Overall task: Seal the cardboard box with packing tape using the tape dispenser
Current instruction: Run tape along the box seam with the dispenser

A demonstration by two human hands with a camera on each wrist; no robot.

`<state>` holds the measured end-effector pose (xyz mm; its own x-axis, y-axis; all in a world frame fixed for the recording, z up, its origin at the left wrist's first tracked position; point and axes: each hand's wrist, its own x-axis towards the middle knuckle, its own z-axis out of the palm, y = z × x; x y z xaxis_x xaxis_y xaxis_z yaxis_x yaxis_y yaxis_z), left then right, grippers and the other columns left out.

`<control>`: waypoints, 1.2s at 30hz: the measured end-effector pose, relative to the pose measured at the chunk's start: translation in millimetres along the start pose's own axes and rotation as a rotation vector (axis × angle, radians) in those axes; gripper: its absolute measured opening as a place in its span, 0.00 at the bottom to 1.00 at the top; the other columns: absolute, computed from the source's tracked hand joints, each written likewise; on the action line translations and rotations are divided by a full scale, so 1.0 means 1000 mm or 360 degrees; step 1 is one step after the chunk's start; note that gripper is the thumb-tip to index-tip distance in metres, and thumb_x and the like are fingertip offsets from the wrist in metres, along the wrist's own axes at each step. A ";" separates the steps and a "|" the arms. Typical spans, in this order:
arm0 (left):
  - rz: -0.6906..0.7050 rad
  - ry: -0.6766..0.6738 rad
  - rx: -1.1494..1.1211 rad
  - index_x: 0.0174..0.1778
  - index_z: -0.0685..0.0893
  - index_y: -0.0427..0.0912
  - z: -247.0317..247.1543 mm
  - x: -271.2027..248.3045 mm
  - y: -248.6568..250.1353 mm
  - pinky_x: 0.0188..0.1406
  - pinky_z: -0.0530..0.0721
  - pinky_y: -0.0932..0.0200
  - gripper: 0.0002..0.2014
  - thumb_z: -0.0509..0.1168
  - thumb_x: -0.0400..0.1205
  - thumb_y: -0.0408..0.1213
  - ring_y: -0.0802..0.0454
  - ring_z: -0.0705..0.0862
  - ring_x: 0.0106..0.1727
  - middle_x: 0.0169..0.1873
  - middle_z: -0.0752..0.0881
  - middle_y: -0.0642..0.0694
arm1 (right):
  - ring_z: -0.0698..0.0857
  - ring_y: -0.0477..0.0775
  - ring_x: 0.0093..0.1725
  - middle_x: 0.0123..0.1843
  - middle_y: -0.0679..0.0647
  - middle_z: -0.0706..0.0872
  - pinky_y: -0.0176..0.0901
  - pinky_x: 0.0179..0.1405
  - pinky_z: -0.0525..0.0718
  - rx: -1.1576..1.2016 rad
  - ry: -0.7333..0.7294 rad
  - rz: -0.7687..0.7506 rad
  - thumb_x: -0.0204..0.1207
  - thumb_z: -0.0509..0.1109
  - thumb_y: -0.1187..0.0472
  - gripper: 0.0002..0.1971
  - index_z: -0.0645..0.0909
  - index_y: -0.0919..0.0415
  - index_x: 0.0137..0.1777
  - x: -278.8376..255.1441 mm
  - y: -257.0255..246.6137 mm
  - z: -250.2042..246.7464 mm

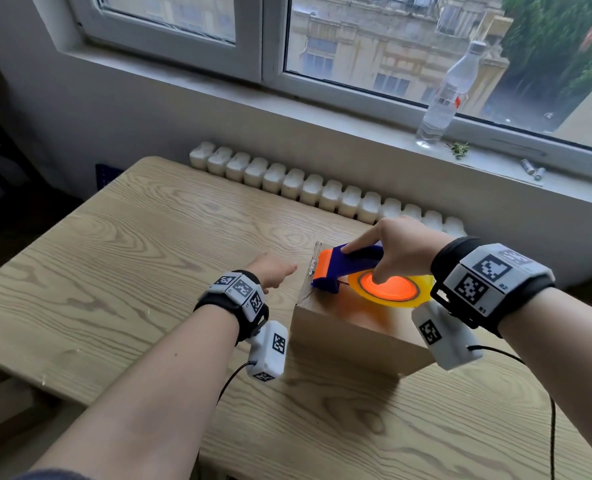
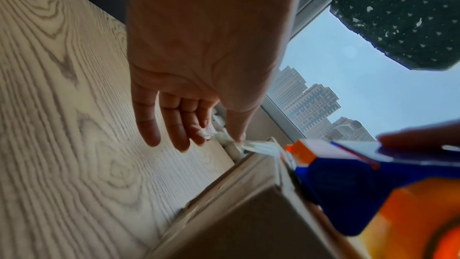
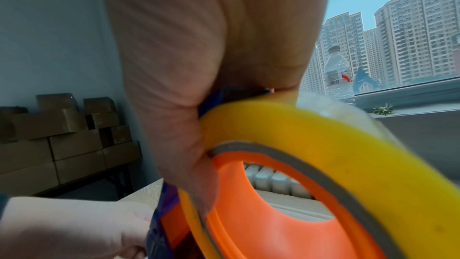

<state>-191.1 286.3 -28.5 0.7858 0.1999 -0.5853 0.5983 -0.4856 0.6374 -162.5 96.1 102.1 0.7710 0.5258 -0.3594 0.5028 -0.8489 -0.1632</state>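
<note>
A brown cardboard box [image 1: 350, 327] stands on the wooden table [image 1: 132, 254]. On its top lies a blue and orange tape dispenser [image 1: 343, 268] with a yellow tape roll [image 1: 422, 285]. My right hand [image 1: 360, 265] grips the dispenser, index finger along the blue body and thumb on the orange hub. A clear strip of tape [image 2: 259, 146] sticks out from the dispenser's mouth over the box's left top edge. My left hand [image 2: 199, 137] hovers beside that edge with fingers straight. Its thumb tip touches the loose tape end. The box top is mostly hidden by the dispenser.
A white radiator [image 1: 322, 188] runs behind the table's far edge. A clear water bottle [image 1: 450, 95] and small batteries [image 1: 532, 168] sit on the windowsill. Stacked cardboard boxes [image 3: 62, 135] stand against the wall to the left. Bare tabletop lies left of the box.
</note>
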 end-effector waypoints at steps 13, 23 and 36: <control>0.0043 -0.0080 0.0099 0.68 0.76 0.22 0.027 -0.007 0.013 0.65 0.76 0.47 0.21 0.47 0.89 0.35 0.33 0.78 0.69 0.67 0.79 0.27 | 0.77 0.50 0.42 0.44 0.44 0.81 0.39 0.31 0.73 -0.0121 0.0000 -0.0050 0.62 0.76 0.65 0.33 0.81 0.36 0.66 0.006 -0.007 0.000; -0.0093 -0.0102 0.0052 0.72 0.74 0.29 0.020 -0.014 0.020 0.67 0.77 0.50 0.23 0.48 0.89 0.41 0.37 0.78 0.70 0.70 0.78 0.32 | 0.76 0.50 0.43 0.41 0.44 0.80 0.34 0.28 0.71 -0.0131 0.0007 -0.0041 0.63 0.75 0.65 0.32 0.81 0.37 0.66 0.008 -0.009 0.000; -0.0135 -0.0465 -0.0324 0.44 0.79 0.34 0.001 -0.010 0.030 0.61 0.80 0.49 0.12 0.53 0.85 0.35 0.44 0.82 0.46 0.43 0.84 0.39 | 0.78 0.51 0.45 0.45 0.46 0.83 0.38 0.32 0.75 -0.0096 0.0019 -0.0023 0.62 0.76 0.65 0.32 0.81 0.37 0.66 0.008 -0.007 0.004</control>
<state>-180.9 268.6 -4.2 0.6717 -0.0340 -0.7400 0.7014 -0.2923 0.6501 -161.7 106.3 96.9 0.7680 0.5388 -0.3462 0.5362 -0.8366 -0.1122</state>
